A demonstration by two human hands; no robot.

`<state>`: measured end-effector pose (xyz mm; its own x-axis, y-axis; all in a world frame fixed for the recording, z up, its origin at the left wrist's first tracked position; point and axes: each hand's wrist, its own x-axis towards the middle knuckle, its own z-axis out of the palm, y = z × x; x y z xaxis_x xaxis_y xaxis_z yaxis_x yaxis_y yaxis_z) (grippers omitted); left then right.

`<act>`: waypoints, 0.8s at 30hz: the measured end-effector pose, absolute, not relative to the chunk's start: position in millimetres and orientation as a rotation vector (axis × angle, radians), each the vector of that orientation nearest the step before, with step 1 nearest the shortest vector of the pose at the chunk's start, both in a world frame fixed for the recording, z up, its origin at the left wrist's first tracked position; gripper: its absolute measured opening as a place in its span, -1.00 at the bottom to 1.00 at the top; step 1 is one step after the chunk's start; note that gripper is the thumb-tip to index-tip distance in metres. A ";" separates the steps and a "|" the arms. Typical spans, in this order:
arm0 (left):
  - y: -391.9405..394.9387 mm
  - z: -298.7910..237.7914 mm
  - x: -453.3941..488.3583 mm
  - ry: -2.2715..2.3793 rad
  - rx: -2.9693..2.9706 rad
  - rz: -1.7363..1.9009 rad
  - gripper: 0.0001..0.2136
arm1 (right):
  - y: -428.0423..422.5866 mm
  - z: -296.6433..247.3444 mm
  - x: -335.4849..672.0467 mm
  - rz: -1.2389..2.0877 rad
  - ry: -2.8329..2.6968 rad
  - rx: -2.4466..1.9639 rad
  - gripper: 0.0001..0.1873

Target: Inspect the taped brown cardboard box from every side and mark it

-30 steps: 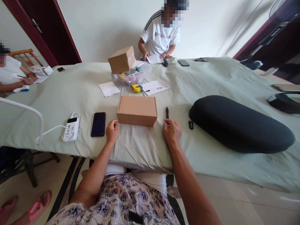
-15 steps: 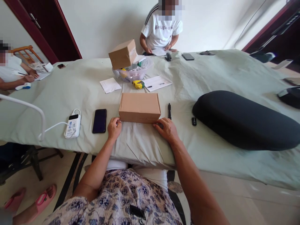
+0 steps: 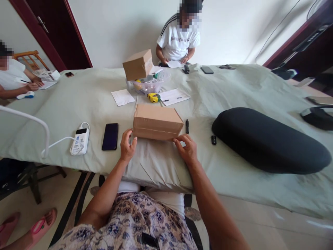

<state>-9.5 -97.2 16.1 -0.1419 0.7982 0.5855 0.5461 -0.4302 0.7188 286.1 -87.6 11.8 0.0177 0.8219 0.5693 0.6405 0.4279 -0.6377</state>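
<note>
A flat brown cardboard box (image 3: pixel 157 121) lies on the pale green cloth of the table (image 3: pixel 78 104) right in front of me, its near edge tipped up a little. My left hand (image 3: pixel 126 146) holds its near left corner, fingers curled round it. My right hand (image 3: pixel 186 148) grips the near right corner with fingertips under the edge. A black pen (image 3: pixel 186 126) lies just right of the box.
A black phone (image 3: pixel 110 136) and a white power bank (image 3: pixel 79 140) with cable lie to the left. A big black cushion (image 3: pixel 267 140) fills the right. Beyond are a yellow tape measure (image 3: pixel 152 98), papers, a clear bowl (image 3: pixel 148 85) bearing another box (image 3: pixel 137 64), and two seated people.
Both hands have moved in from the cloth to the box's near corners and taken hold. The box's near edge has tipped up slightly.
</note>
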 end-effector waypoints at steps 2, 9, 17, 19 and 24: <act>-103.9 25.3 -5.5 1.491 1.912 1.661 -0.64 | -93.6 20.7 282.5 0.170 -1.607 -1.239 -0.71; -113.0 52.7 8.1 1.445 1.777 1.696 -0.50 | -107.0 29.3 264.2 0.104 -1.357 -1.254 -0.63; -90.7 4.6 12.4 1.505 1.569 1.499 -0.33 | -82.9 -0.4 245.6 0.347 -1.257 -1.366 -0.52; -88.3 -8.1 12.1 1.558 1.558 1.490 -0.34 | -83.3 -7.2 244.4 0.422 -1.262 -1.425 -0.50; -87.5 -17.8 12.0 1.602 1.515 1.439 -0.35 | -86.7 -15.1 244.1 0.464 -1.281 -1.482 -0.50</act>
<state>12.0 -87.5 -17.8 -0.2529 0.9221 0.2930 0.3900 -0.1800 0.9030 244.1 -86.7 -15.1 0.3457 0.8773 0.3329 0.4610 0.1502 -0.8746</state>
